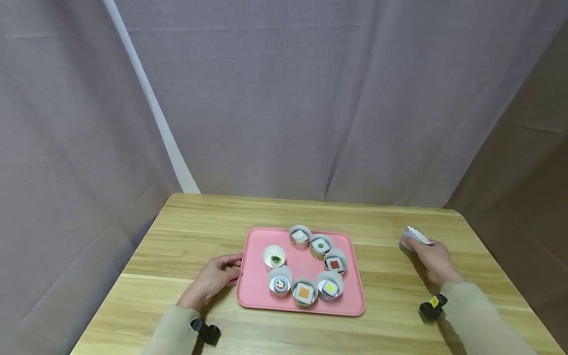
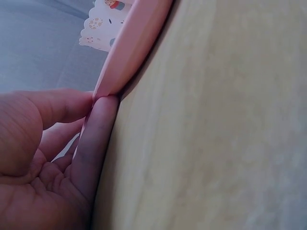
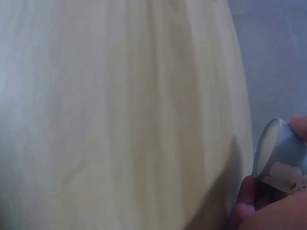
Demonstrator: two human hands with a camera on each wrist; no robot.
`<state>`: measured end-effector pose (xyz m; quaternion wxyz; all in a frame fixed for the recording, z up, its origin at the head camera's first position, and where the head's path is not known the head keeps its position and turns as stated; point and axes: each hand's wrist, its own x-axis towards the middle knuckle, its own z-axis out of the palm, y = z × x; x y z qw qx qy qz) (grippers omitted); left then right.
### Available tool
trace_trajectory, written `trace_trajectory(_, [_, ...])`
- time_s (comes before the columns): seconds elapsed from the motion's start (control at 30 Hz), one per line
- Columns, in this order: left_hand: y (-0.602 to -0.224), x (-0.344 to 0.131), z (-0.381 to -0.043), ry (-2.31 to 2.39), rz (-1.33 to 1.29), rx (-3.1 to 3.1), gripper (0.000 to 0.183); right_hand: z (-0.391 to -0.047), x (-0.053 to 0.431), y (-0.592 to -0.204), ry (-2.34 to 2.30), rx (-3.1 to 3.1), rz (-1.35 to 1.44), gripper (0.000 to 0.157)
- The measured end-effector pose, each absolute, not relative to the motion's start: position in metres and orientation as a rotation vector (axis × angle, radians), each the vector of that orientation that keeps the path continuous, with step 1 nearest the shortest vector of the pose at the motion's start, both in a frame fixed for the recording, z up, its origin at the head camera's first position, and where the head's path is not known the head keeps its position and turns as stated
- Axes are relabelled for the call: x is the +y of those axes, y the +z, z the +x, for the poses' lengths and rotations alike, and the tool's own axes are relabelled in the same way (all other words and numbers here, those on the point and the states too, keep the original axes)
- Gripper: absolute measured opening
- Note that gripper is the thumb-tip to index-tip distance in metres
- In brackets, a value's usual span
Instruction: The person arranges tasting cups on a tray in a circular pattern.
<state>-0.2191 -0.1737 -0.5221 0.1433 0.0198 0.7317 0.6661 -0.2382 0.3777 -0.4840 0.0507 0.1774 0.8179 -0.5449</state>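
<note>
My left hand [image 1: 212, 281] pinches the left rim of a pink tray [image 1: 254, 251], which lies on the wooden table. In the left wrist view, the thumb and forefinger meet at the tray's edge [image 2: 129, 48]. Several paper baking cups stand on the tray, each with a small piece inside: one orange-topped [image 1: 304, 293], one yellow-topped [image 1: 330, 288], one with a red square [image 1: 335, 265]. Off to the right of the tray, my right hand [image 1: 437, 261] grips another paper baking cup [image 1: 416, 235], tilted on its side. Its cartoon-printed wall [image 3: 288, 158] shows between the fingers in the right wrist view.
The wooden table [image 1: 199, 217] has rounded far corners. Grey curtains [image 1: 275, 98] hang behind it and along the left side, with a pale gap at the left. A darker brown curtain [image 1: 523, 197] borders the right side.
</note>
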Motion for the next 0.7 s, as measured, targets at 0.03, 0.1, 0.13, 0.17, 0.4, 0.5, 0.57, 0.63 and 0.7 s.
trace_trajectory(0.03, [-0.522, -0.174, -0.219, 1.92, 0.057, 2.11, 0.046, -0.238, 0.375, -0.481, -1.649, 2.506, 0.54, 0.098])
trace_trajectory(0.1, [-0.521, -0.174, -0.219, 1.922, 0.055, 2.116, 0.046, -0.239, 0.367, -0.475, -1.644, 2.53, 0.5, 0.096])
trace_trajectory(0.13, [-0.521, -0.175, -0.219, 1.923, 0.054, 2.12, 0.046, -0.239, 0.362, -0.471, -1.64, 2.55, 0.473, 0.093])
trace_trajectory(0.17, [-0.521, -0.175, -0.219, 1.925, 0.053, 2.122, 0.046, -0.24, 0.355, -0.466, -1.629, 2.574, 0.44, 0.09])
trace_trajectory(0.4, [-0.519, -0.176, -0.22, 1.923, 0.04, 2.126, 0.047, -0.245, 0.299, -0.437, -1.67, 2.585, 0.129, 0.076])
trace_trajectory(0.5, [-0.519, -0.175, -0.22, 1.922, 0.036, 2.128, 0.046, -0.248, 0.273, -0.429, -1.725, 2.517, 0.026, 0.07])
trace_trajectory(0.57, [-0.519, -0.174, -0.22, 1.921, 0.029, 2.125, 0.046, -0.25, 0.256, -0.426, -1.74, 2.482, -0.038, 0.066])
trace_trajectory(0.63, [-0.521, -0.174, -0.219, 1.922, 0.031, 2.117, 0.047, -0.252, 0.239, -0.424, -1.746, 2.444, -0.101, 0.063])
trace_trajectory(0.7, [-0.522, -0.173, -0.219, 1.922, 0.031, 2.112, 0.047, -0.254, 0.224, -0.422, -1.724, 2.422, -0.146, 0.062])
